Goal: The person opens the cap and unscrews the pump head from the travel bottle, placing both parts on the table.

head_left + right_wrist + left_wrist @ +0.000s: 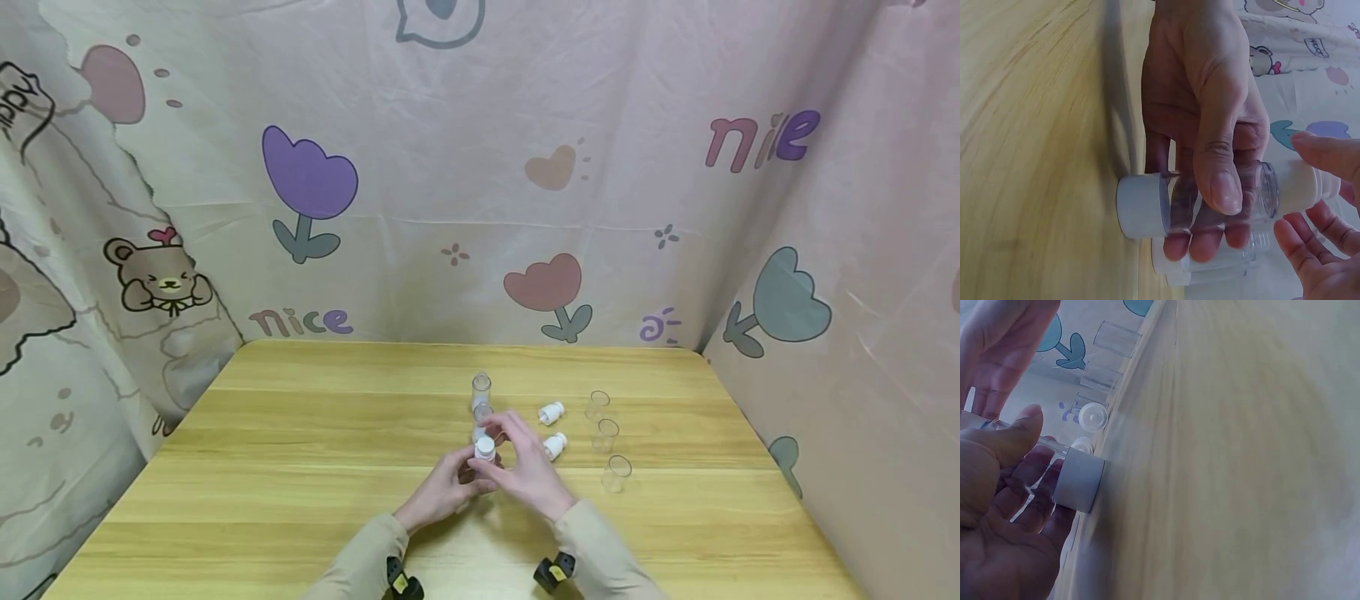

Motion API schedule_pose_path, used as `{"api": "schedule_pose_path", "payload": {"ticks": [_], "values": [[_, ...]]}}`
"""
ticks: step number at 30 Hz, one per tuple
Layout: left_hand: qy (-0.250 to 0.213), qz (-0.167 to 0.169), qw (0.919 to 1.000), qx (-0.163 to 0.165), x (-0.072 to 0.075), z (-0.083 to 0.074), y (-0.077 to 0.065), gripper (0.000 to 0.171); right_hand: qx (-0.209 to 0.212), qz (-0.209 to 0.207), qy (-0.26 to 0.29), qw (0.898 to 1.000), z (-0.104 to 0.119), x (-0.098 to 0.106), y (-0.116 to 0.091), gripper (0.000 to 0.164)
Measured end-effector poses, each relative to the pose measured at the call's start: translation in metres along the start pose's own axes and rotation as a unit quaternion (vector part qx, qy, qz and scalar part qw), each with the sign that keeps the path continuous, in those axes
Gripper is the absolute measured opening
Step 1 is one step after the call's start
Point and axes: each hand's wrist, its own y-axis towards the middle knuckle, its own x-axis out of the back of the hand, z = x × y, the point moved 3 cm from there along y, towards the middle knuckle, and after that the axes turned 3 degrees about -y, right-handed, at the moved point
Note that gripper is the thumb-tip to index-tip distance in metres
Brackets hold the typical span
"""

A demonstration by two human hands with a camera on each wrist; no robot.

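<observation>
My left hand (450,485) grips an upright clear bottle (1244,190) with a white base (1142,206), its thumb and fingers wrapped round the clear body. A white bottle top (485,448) with a narrower neck sits at the bottle's upper end. The thumb and fingertips of my right hand (528,467) are around this top, thumb on one side and fingers on the other. Just beyond the hands stand two similar clear bottles (482,392) with white lower parts, the nearer one partly hidden by the right fingers.
Two loose white bottle tops (551,412) lie right of the hands, the nearer partly covered by the right hand. Farther right, three clear cylindrical caps (617,473) stand in a row on the wooden table (300,433). A printed curtain (450,167) hangs behind and beside the table.
</observation>
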Motion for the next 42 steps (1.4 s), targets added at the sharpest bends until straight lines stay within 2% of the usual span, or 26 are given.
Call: {"api": "schedule_pose_path", "payload": {"ticks": [4, 8, 15, 20, 29, 35, 42], "values": [[0.0, 0.003, 1.0, -0.005, 0.0, -0.001, 0.0, 0.045, 0.019, -0.006, -0.002, 1.0, 0.002, -0.002, 0.001, 0.045], [0.009, 0.003, 0.9999, -0.011, 0.001, -0.001, -0.001, 0.046, 0.02, 0.001, -0.01, 1.0, 0.003, -0.002, 0.001, 0.043], [0.001, 0.001, 1.0, 0.0, 0.001, 0.0, -0.001, 0.045, 0.018, 0.012, 0.0, 1.0, 0.002, 0.0, -0.002, 0.038], [0.003, -0.001, 1.0, 0.003, 0.0, 0.0, 0.0, 0.044, 0.041, 0.001, 0.0, 0.999, 0.002, 0.002, -0.002, 0.037], [-0.006, 0.004, 1.0, 0.0, -0.001, -0.02, -0.003, 0.04, 0.049, 0.001, 0.025, 0.998, 0.0, 0.002, -0.003, 0.037], [0.009, 0.002, 1.0, 0.0, -0.001, -0.007, -0.001, 0.039, 0.041, 0.004, 0.038, 0.998, 0.001, 0.001, -0.003, 0.037], [0.003, 0.003, 1.0, -0.002, 0.0, 0.0, 0.0, 0.047, 0.035, 0.01, 0.06, 0.998, 0.025, 0.014, 0.001, 0.036]]}}
